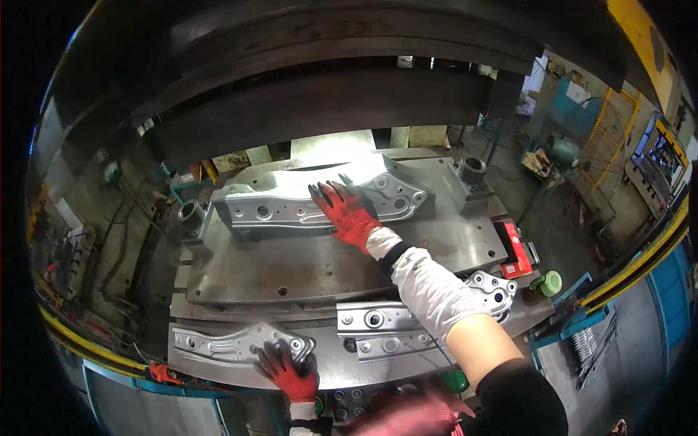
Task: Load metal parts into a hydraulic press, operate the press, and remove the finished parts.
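A long stamped metal bracket with several holes lies across the die block in the middle of the press. Over its right half rests my right hand, in a red glove with dark fingertips, its fingers stretched out and apart. My left hand, gloved the same way, is at the table's front edge. Its spread fingers lie on the wide right end of another stamped bracket, where several edges appear layered. To the right, partly behind my right forearm, are more brackets. The undersides of both hands are hidden.
The dark upper press part hangs above the die. Guide sockets stand at the die's sides. A red box and a green round object are on the right. Yellow rails flank the press. A blurred pink-red shape is below.
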`<action>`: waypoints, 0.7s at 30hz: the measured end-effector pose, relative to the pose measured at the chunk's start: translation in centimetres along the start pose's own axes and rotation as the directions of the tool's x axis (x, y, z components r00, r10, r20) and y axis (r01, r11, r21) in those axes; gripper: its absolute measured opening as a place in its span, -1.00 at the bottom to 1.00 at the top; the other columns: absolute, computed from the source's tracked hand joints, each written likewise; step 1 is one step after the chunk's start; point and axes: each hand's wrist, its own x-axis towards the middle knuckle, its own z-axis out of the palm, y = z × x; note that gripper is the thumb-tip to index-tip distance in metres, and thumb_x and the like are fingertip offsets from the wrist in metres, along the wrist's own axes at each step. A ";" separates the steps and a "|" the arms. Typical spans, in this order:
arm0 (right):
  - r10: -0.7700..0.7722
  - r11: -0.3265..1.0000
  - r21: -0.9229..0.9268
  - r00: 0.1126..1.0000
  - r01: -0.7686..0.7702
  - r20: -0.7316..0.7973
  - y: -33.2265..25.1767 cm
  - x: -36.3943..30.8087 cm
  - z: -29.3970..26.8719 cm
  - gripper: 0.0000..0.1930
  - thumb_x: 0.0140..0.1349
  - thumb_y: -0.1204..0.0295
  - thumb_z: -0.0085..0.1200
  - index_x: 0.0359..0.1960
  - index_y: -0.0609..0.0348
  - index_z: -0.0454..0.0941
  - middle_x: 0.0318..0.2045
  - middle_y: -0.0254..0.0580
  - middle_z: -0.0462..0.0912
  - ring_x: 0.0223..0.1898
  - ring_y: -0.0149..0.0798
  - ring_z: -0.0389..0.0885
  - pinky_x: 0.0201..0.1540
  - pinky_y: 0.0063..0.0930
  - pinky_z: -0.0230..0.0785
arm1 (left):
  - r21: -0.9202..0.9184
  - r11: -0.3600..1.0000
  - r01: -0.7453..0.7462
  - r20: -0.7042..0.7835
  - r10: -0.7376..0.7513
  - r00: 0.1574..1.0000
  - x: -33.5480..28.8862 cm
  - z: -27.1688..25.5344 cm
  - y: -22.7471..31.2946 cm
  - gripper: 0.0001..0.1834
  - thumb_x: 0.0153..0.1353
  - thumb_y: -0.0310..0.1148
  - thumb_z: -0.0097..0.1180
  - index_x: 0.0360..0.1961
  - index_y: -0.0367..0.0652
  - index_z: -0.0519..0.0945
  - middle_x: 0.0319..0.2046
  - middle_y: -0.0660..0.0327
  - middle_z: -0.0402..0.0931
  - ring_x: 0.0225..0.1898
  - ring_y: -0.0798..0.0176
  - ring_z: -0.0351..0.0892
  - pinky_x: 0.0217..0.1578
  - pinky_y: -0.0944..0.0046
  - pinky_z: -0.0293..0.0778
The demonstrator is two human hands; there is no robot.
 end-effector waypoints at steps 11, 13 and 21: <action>0.007 0.977 0.215 0.999 -0.014 0.034 -3.8 -6.4 -8.6 -0.14 0.01 0.03 0.14 0.33 0.07 0.08 0.33 0.03 0.06 0.37 0.06 -0.06 0.37 0.07 -0.36 | 0.044 0.998 0.034 0.014 -0.035 0.999 0.1 0.2 0.4 -0.06 -0.12 0.01 0.22 0.32 -0.06 0.18 0.36 -0.05 -0.04 0.40 -0.14 -0.19 0.33 -0.23 -0.36; 0.013 0.955 0.298 1.000 -0.013 0.004 -4.7 -11.2 -12.0 -0.24 0.03 0.08 0.13 0.28 0.10 0.20 0.30 0.03 0.13 0.35 0.08 -0.02 0.37 0.04 -0.27 | 0.030 1.000 -0.001 -0.003 0.001 1.000 0.5 0.2 0.9 -0.06 -0.11 0.02 0.20 0.32 -0.06 0.18 0.36 -0.05 -0.04 0.40 -0.14 -0.19 0.33 -0.22 -0.36; 0.804 0.578 0.156 0.592 -0.801 0.060 -6.5 -37.4 -15.3 -0.26 0.01 0.23 0.21 0.23 0.25 0.22 0.24 0.18 0.20 0.28 0.14 0.14 0.34 -0.02 -0.12 | -0.024 1.000 0.000 -0.028 -0.001 1.000 -0.1 -0.3 0.3 -0.13 -0.16 0.01 0.25 0.22 -0.09 0.29 0.36 -0.05 -0.04 0.40 -0.18 -0.21 0.33 -0.25 -0.39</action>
